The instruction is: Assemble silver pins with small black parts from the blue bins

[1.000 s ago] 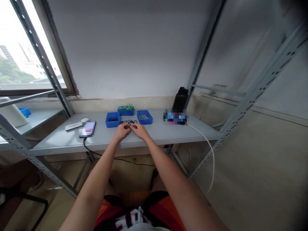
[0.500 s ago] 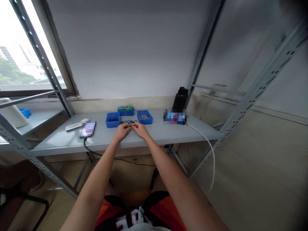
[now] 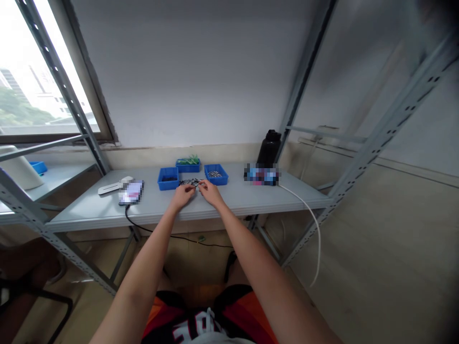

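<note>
At mid-frame, left hand (image 3: pixel 183 195) and right hand (image 3: pixel 210 192) pinch together at the small metal parts (image 3: pixel 191 182), likely light, stiff and slippery; actual hold unclear.

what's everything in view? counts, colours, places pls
blue trays: 3, blue, mid-shelf beyond the hands; left one holds dark bits, back one green bits, right one silvery bits
small metal parts: loose pile, dark and silvery, between the left and right trays, at the fingertips
bottle: 1, black, back right of shelf by the upright
white cable: 1, white, hangs off the shelf's right front edge
black cable: 1, black, drops off the front edge at left
white flat object: 1, white, left of shelf
shelf: 1, grey metal, under the window
left hand: 1, at the pile; grip too small to tell
right hand: 1, at the pile, beside the left hand
</note>
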Demonstrator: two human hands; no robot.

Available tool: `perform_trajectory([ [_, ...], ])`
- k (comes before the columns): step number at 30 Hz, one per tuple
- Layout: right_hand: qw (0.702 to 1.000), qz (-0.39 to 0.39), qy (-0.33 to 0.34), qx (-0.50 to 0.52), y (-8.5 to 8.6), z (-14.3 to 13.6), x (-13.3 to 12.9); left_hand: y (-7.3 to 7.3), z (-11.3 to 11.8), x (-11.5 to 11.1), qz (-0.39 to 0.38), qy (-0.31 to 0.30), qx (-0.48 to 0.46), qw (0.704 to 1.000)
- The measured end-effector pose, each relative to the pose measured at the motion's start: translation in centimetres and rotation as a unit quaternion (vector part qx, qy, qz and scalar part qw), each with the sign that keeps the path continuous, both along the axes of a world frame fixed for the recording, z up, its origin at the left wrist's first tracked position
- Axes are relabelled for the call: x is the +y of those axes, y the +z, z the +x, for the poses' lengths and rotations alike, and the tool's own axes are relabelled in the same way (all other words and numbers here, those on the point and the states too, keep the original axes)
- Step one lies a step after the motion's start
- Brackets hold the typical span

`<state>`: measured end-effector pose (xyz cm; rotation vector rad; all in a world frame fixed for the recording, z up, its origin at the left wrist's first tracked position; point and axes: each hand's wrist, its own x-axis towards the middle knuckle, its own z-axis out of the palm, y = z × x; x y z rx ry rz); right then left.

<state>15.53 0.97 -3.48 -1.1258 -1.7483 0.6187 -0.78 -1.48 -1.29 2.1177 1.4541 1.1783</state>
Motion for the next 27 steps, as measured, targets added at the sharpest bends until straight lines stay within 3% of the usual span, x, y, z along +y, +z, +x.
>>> perform_trajectory([
  [12, 1.000, -0.015, 0.013, -0.015, -0.2, 0.0, 0.2, -0.3, -0.2, 0.5, 0.002, 0.029, -0.004, 1.000],
  [17, 0.996, -0.010, 0.024, -0.083, 0.1, -0.1, -0.2, -0.2, -0.1, 0.5, 0.007, 0.042, -0.024, 0.999],
  [27, 0.990, 0.007, 0.043, -0.136, 0.7, -0.1, -1.1, 0.4, 0.2, -0.5, 0.003, 0.010, -0.054, 0.998],
])
